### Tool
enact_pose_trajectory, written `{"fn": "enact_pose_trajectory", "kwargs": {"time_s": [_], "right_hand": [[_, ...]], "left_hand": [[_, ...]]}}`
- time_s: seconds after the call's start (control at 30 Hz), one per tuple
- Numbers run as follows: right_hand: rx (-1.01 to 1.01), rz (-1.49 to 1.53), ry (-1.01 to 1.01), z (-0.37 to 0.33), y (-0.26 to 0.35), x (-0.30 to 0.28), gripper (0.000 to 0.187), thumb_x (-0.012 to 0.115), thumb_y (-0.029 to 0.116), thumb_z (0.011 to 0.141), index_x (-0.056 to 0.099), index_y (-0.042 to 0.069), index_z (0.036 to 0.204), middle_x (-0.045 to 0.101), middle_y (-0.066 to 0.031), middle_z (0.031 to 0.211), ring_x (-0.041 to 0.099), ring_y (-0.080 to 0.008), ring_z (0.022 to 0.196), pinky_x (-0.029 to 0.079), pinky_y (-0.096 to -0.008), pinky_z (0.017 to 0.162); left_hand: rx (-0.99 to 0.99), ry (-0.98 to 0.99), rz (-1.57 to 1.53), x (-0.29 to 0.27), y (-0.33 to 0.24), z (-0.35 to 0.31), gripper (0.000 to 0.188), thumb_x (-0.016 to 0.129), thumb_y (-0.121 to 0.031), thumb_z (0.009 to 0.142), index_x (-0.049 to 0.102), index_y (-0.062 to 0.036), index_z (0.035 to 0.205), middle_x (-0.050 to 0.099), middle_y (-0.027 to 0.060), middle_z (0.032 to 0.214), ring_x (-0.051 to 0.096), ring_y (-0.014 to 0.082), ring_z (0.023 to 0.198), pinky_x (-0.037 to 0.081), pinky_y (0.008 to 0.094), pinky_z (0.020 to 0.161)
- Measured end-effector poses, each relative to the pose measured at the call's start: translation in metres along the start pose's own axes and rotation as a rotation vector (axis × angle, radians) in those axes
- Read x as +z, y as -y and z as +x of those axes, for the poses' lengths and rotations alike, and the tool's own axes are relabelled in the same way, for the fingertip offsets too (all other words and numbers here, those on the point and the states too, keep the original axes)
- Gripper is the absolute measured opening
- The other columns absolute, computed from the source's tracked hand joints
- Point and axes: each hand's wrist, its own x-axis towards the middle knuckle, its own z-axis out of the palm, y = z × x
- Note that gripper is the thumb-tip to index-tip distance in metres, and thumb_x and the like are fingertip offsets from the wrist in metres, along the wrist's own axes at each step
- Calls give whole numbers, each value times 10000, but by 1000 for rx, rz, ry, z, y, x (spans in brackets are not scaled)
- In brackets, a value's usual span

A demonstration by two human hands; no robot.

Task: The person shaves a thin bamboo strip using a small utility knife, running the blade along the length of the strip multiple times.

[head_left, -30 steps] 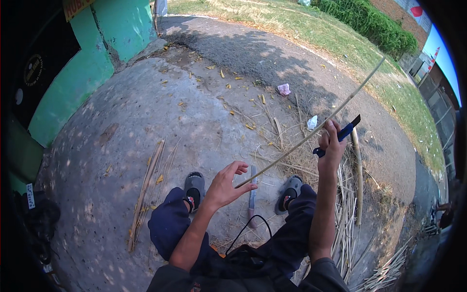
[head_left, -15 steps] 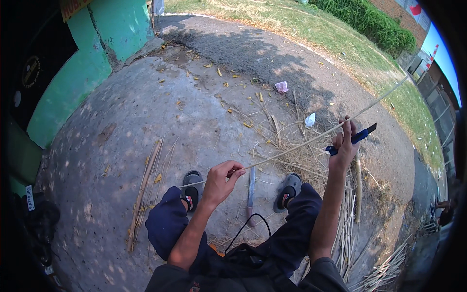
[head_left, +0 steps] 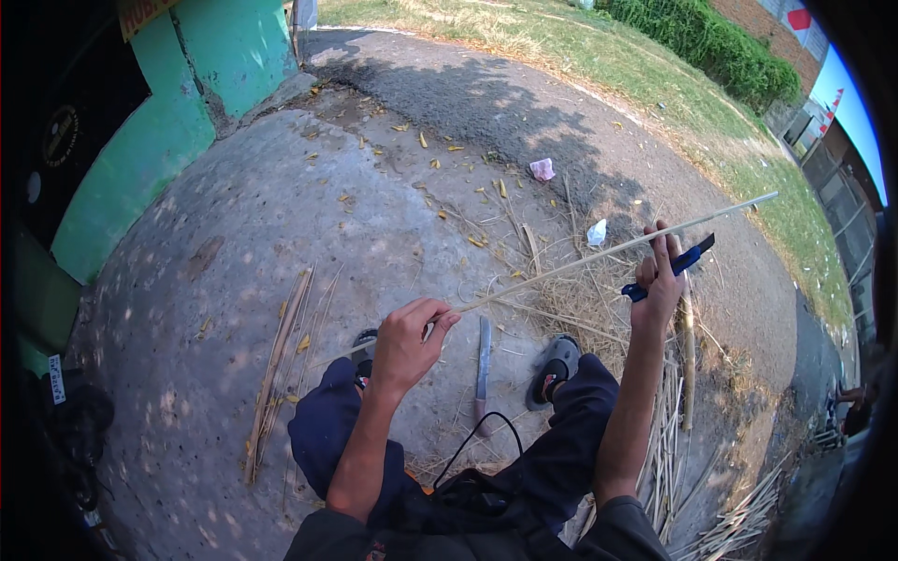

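Observation:
A long, thin pale strip that looks like split bamboo (head_left: 561, 271) slants across in front of me, rising to the right. My left hand (head_left: 404, 344) pinches it near its lower end, and a short tail sticks out past the hand over my left shoe. Farther right, my right hand (head_left: 658, 292) is closed around a blue utility knife (head_left: 688, 260) with its dark blade out, pointing up and right. The raised fingertips of that hand touch the strip; whether they grip it or only steady it is hard to see.
Between my shoes lies a large knife (head_left: 483, 365) with a long blade. Split sticks (head_left: 281, 374) lie at left; a pile of strips (head_left: 664, 439) and a thicker pole (head_left: 689, 365) lie at right. Shavings (head_left: 589, 309) and crumpled white paper (head_left: 597, 232) are ahead. A green wall (head_left: 140, 178) stands at left.
The strip's far right end has swung lower and its slant is flatter. My left hand has moved slightly left and up; my right hand, with the utility knife, has shifted a little left.

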Motion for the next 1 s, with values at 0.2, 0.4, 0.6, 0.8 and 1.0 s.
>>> {"fn": "enact_pose_trajectory", "kwargs": {"time_s": [0.2, 0.4, 0.6, 0.8, 1.0], "right_hand": [[-47, -388, 30, -23, -8, 23, 485, 502, 364, 1121, 620, -14, 1402, 716, -50, 958, 324, -10, 539, 237, -214, 487], [-208, -819, 517, -80, -40, 50, 381, 541, 349, 1108, 709, 19, 1022, 515, -55, 641, 523, -162, 598, 374, -347, 583], [-390, -1030, 790, -133, -60, 80, 325, 680, 352, 1032, 615, 42, 956, 629, -154, 701, 634, -359, 594, 448, -452, 549], [-420, -1074, 809, -149, -69, 91, 330, 699, 355, 1019, 603, 51, 933, 660, -156, 729, 655, -376, 609, 464, -462, 540], [-437, -1081, 820, -155, -70, 97, 348, 683, 366, 1029, 581, 55, 910, 650, -154, 724, 653, -383, 608, 461, -469, 532]], "left_hand": [[83, -121, 29, -1, -1, 1, 162, 749, -175, 981, 729, -18, 948, 718, 115, 824, 647, 239, 634, 485, 355, 586], [-13, -140, -155, -2, -1, 0, 136, 737, -121, 988, 756, 11, 961, 715, 107, 792, 638, 162, 627, 460, 312, 554], [-8, -183, -209, 0, -2, -4, 125, 744, -103, 983, 761, 20, 970, 717, 100, 792, 630, 132, 620, 447, 288, 538], [11, -250, -143, -4, -2, -6, 98, 752, -111, 969, 764, -14, 978, 736, 110, 848, 674, 203, 653, 476, 328, 560], [53, -309, -117, -8, 4, -9, 97, 748, -100, 978, 755, -5, 993, 736, 101, 865, 676, 176, 681, 497, 312, 576]]}}
